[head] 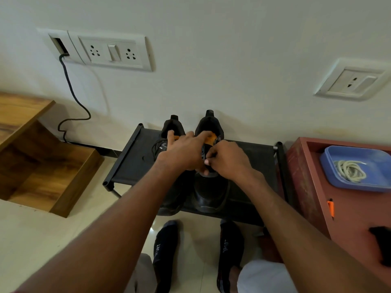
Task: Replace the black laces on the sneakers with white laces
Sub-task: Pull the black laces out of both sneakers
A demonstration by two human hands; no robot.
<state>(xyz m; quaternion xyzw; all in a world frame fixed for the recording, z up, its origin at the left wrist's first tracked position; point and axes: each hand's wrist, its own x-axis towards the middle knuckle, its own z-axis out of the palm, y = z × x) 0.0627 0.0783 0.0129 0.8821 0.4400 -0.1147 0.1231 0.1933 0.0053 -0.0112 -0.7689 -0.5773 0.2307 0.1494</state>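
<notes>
At frame centre I see the rack [135, 159] carrying both sneakers [211, 193]. My left hand [182, 153] rests spread across their tongues; my right hand [228, 159] pinches the right sneaker's lace area. White laces [350, 170] lie coiled in the tray [359, 185], right edge.

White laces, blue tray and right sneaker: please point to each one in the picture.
white laces [350, 170], head view, middle of the coil.
blue tray [330, 158], head view, left rim.
right sneaker [211, 195], head view, toe.

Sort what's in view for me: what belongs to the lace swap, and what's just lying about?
Job: two black sneakers on the black rack, left hand, right hand, white laces in the blue tray.
Lying about: orange pen, wall sockets, wooden shelf.
</notes>
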